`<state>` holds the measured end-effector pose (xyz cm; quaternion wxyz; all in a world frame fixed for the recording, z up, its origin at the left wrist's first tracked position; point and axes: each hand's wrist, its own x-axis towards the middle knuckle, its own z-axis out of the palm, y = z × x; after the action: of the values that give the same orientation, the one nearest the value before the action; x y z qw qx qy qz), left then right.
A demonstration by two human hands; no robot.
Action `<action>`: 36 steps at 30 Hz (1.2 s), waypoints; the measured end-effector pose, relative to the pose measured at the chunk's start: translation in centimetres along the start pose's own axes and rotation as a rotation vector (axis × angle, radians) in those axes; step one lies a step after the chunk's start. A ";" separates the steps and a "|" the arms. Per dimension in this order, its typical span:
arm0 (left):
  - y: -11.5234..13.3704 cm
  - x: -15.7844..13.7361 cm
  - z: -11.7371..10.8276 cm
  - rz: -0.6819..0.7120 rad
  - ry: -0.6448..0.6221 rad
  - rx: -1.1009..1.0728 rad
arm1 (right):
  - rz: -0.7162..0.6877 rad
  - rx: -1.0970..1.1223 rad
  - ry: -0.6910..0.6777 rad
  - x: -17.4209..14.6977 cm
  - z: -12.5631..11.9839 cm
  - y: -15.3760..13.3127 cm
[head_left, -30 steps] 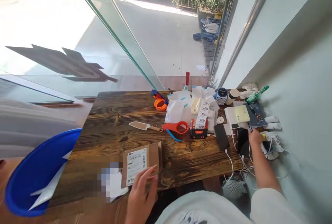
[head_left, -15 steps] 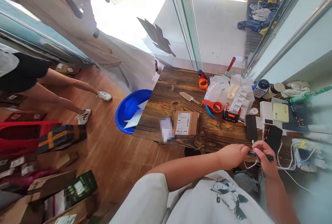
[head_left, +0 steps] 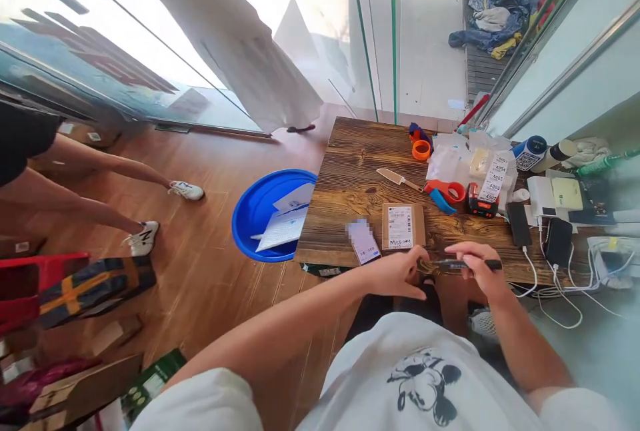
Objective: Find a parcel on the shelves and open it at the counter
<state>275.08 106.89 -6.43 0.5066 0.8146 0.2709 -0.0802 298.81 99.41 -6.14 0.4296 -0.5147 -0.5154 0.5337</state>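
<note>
My right hand (head_left: pixel 483 271) is closed around a black marker pen (head_left: pixel 453 264), held level over the table's front edge. The pen's thin end points left toward my left hand (head_left: pixel 397 274). That hand has its thumb and index finger apart, close to the pen's end; motion blurs the small gap between them. Just beyond my left hand lies a small cardboard parcel (head_left: pixel 420 224) with a white label (head_left: pixel 400 226) and handwriting on its lower part. Left of the parcel rests a phone (head_left: pixel 365 242) with its screen lit.
On the wooden table (head_left: pixel 345 178) lie a knife (head_left: pixel 393 176), orange-and-blue scissors (head_left: pixel 453 192), a strip of number labels (head_left: pixel 495 178) and charging phones (head_left: pixel 559 242) with cables. A blue basin (head_left: pixel 245 218) with papers stands left. Two people stand beyond it; boxes lie on the floor.
Both hands have moved left from the phone cables toward the parcel, carrying the pen. My left hand has parted from the right. The view has shifted, and the people have moved.
</note>
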 end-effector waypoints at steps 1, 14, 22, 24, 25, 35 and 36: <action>-2.1 -0.2 -1.1 -0.091 0.062 0.146 | 0.037 0.038 0.161 0.4 1.5 1.3; -14.3 3.5 -1.1 -0.172 0.177 0.436 | 0.016 -0.271 0.709 4.0 15.9 14.2; -15.4 3.8 -0.8 -0.124 0.209 0.417 | -0.012 -0.464 0.583 4.8 15.7 15.1; -15.6 3.9 -0.8 -0.115 0.214 0.409 | -0.006 -0.494 0.603 4.6 15.2 15.1; -15.7 3.9 -0.7 -0.112 0.216 0.406 | -0.001 -0.507 0.626 4.5 14.9 15.1; -15.8 3.9 -0.9 -0.118 0.207 0.382 | 0.025 -0.513 0.825 4.1 12.2 15.1; -15.7 3.9 -0.9 -0.122 0.206 0.377 | 0.019 -0.500 0.812 4.4 12.1 15.0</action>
<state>269.99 114.41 -19.83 0.3094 0.8808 0.3501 -0.0763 287.41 100.92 -22.26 0.4544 -0.7739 -0.4138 0.1530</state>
